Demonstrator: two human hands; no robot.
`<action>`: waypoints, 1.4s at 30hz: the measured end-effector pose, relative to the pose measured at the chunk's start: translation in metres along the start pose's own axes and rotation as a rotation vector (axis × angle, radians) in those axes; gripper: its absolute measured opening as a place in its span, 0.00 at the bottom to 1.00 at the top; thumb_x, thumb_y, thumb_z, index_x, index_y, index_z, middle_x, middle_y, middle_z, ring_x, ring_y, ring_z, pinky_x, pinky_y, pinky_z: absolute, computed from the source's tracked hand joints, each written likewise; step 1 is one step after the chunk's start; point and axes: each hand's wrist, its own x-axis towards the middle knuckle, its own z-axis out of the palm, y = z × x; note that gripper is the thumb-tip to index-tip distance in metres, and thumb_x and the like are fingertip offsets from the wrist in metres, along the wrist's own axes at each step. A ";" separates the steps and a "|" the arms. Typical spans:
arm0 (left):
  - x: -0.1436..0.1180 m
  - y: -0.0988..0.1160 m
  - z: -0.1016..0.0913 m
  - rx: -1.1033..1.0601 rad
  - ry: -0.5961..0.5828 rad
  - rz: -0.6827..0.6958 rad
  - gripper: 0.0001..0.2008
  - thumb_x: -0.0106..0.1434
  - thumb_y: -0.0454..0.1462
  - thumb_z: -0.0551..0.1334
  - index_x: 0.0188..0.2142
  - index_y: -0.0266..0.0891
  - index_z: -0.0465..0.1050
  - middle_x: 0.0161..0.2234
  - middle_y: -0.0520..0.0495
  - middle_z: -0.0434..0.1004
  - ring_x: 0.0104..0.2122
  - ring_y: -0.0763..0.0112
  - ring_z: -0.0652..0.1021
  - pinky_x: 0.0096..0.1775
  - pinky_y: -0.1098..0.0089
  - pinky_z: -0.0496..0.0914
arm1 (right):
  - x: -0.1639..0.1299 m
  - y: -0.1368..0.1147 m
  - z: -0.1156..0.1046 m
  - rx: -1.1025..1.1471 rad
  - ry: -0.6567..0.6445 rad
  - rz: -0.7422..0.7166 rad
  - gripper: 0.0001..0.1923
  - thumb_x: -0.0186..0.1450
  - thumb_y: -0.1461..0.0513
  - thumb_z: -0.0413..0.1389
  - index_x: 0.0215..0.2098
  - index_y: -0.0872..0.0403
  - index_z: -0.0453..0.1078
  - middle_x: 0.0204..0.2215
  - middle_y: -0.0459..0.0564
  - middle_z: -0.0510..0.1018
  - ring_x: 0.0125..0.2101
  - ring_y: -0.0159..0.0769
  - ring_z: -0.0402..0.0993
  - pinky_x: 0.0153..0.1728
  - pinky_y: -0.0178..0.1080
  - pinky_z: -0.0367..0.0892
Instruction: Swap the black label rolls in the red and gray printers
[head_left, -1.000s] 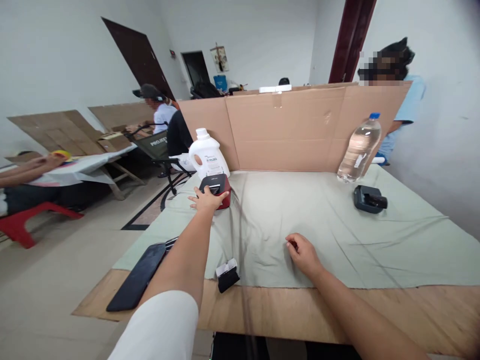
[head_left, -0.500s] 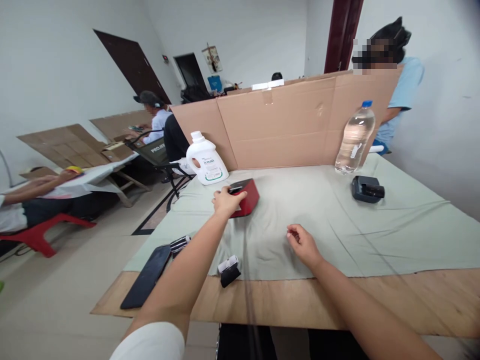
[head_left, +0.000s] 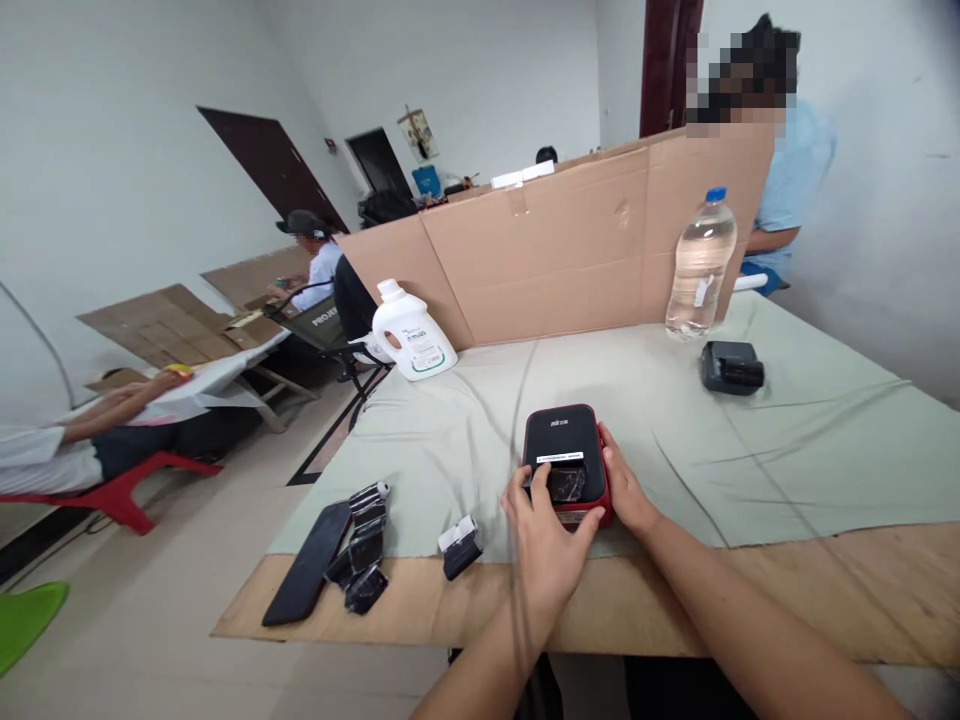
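Note:
A small box-shaped device with a black top and red sides, seemingly a label printer (head_left: 564,432), rests on the cloth in front of me. My left hand (head_left: 551,540) grips its front left part, fingers over the top by a dark window and thumb at the front edge. My right hand (head_left: 628,488) presses against its right side. Left of the hands lies a small white roll with a black end (head_left: 460,547). Further left, a strip of glossy black labels (head_left: 367,535) curls beside a flat black slab (head_left: 307,565).
A white jug (head_left: 416,335) and a clear bottle with a blue cap (head_left: 701,265) stand before a cardboard screen (head_left: 547,260). At right sits a black device (head_left: 731,368). People sit beyond the screen and at left. The table's bare wooden edge (head_left: 787,610) is nearest me.
The red and black device has come from near the jug to the front middle of the table, carried by my left hand. My right hand has moved onto its right side.

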 end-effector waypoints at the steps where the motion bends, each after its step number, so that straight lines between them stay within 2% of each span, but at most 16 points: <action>1: -0.003 -0.003 0.000 0.011 0.010 0.021 0.34 0.53 0.45 0.68 0.57 0.43 0.60 0.57 0.37 0.56 0.59 0.46 0.58 0.58 0.47 0.55 | 0.000 -0.001 0.001 0.009 0.001 0.008 0.38 0.65 0.38 0.41 0.67 0.47 0.51 0.68 0.49 0.52 0.67 0.40 0.45 0.67 0.51 0.39; 4: -0.001 -0.015 -0.005 -0.056 0.007 0.094 0.28 0.59 0.44 0.62 0.58 0.42 0.60 0.57 0.38 0.57 0.59 0.51 0.60 0.58 0.49 0.56 | 0.001 -0.003 0.003 0.034 0.027 0.007 0.35 0.66 0.39 0.42 0.65 0.46 0.54 0.66 0.48 0.56 0.66 0.41 0.49 0.67 0.51 0.42; 6: 0.010 -0.028 -0.009 -0.197 0.020 0.061 0.23 0.62 0.44 0.58 0.56 0.42 0.62 0.55 0.39 0.59 0.58 0.55 0.62 0.57 0.53 0.58 | 0.002 -0.005 0.001 0.014 0.062 -0.010 0.34 0.66 0.40 0.42 0.64 0.46 0.58 0.65 0.48 0.60 0.65 0.43 0.53 0.66 0.53 0.44; 9: 0.035 -0.047 -0.013 -0.525 -0.002 -0.192 0.21 0.57 0.42 0.60 0.51 0.42 0.66 0.51 0.41 0.64 0.53 0.58 0.67 0.53 0.58 0.63 | 0.002 -0.007 -0.003 -0.065 0.129 -0.063 0.33 0.65 0.40 0.45 0.61 0.47 0.63 0.62 0.51 0.64 0.63 0.45 0.55 0.66 0.54 0.45; 12: 0.057 -0.057 -0.013 -0.861 -0.136 -0.390 0.25 0.47 0.36 0.62 0.48 0.41 0.68 0.49 0.43 0.69 0.51 0.60 0.69 0.51 0.62 0.64 | 0.000 -0.009 -0.005 -0.035 0.084 -0.141 0.33 0.65 0.42 0.47 0.63 0.48 0.59 0.64 0.51 0.62 0.64 0.44 0.54 0.66 0.53 0.46; 15: 0.067 -0.052 -0.010 -1.047 -0.225 -0.466 0.28 0.41 0.31 0.60 0.46 0.40 0.70 0.48 0.46 0.72 0.49 0.62 0.70 0.45 0.68 0.66 | -0.002 -0.011 -0.004 0.055 -0.018 -0.181 0.37 0.65 0.43 0.50 0.67 0.47 0.51 0.67 0.50 0.55 0.66 0.45 0.50 0.66 0.53 0.47; 20: 0.074 -0.039 -0.008 -1.219 -0.295 -0.664 0.33 0.35 0.28 0.55 0.46 0.43 0.67 0.42 0.51 0.73 0.35 0.70 0.73 0.29 0.73 0.65 | -0.005 -0.010 -0.001 0.044 -0.051 -0.215 0.38 0.65 0.46 0.53 0.68 0.45 0.47 0.68 0.48 0.50 0.67 0.44 0.47 0.66 0.53 0.44; 23: 0.077 -0.040 -0.007 -1.238 -0.268 -0.702 0.37 0.33 0.27 0.54 0.47 0.44 0.64 0.38 0.52 0.71 0.32 0.72 0.73 0.29 0.74 0.65 | -0.005 -0.010 -0.001 0.036 -0.020 -0.216 0.37 0.65 0.46 0.52 0.68 0.45 0.48 0.68 0.49 0.52 0.66 0.45 0.48 0.66 0.54 0.45; 26: 0.078 -0.041 -0.006 -1.220 -0.263 -0.687 0.37 0.32 0.27 0.54 0.48 0.44 0.62 0.39 0.52 0.71 0.33 0.72 0.73 0.29 0.74 0.65 | -0.005 -0.011 -0.001 0.051 0.008 -0.208 0.35 0.66 0.46 0.51 0.67 0.45 0.49 0.68 0.50 0.52 0.66 0.46 0.48 0.65 0.55 0.47; 29: 0.076 -0.041 -0.005 -1.201 -0.274 -0.673 0.36 0.34 0.28 0.54 0.48 0.44 0.62 0.40 0.51 0.70 0.33 0.71 0.73 0.30 0.73 0.65 | -0.006 -0.012 0.000 0.061 -0.004 -0.199 0.34 0.67 0.46 0.49 0.67 0.45 0.50 0.67 0.50 0.53 0.66 0.45 0.49 0.65 0.54 0.49; 33: 0.072 -0.041 -0.003 -1.201 -0.248 -0.657 0.33 0.34 0.29 0.55 0.46 0.43 0.63 0.41 0.51 0.71 0.34 0.71 0.74 0.31 0.73 0.66 | -0.005 -0.012 0.000 0.055 0.013 -0.208 0.32 0.67 0.46 0.47 0.66 0.46 0.52 0.67 0.49 0.55 0.66 0.43 0.49 0.66 0.53 0.45; 37: 0.073 -0.040 -0.008 -1.105 -0.274 -0.638 0.30 0.36 0.29 0.55 0.43 0.40 0.66 0.40 0.49 0.73 0.34 0.70 0.74 0.32 0.72 0.66 | -0.001 -0.008 -0.001 0.087 0.089 -0.111 0.33 0.67 0.42 0.43 0.64 0.47 0.56 0.65 0.49 0.58 0.65 0.44 0.52 0.66 0.54 0.47; 39: 0.079 -0.037 -0.015 -0.956 -0.242 -0.555 0.24 0.39 0.30 0.56 0.40 0.39 0.68 0.40 0.47 0.73 0.36 0.68 0.74 0.36 0.71 0.67 | 0.001 -0.006 0.000 0.102 0.132 -0.043 0.33 0.66 0.41 0.42 0.63 0.46 0.58 0.64 0.50 0.61 0.63 0.44 0.56 0.65 0.54 0.50; 42: 0.093 -0.025 -0.026 -0.651 -0.091 -0.262 0.15 0.47 0.32 0.59 0.37 0.40 0.70 0.41 0.47 0.74 0.41 0.66 0.73 0.45 0.67 0.65 | 0.004 -0.003 0.000 0.120 0.150 -0.016 0.33 0.66 0.40 0.42 0.62 0.47 0.60 0.63 0.51 0.63 0.62 0.43 0.59 0.64 0.52 0.52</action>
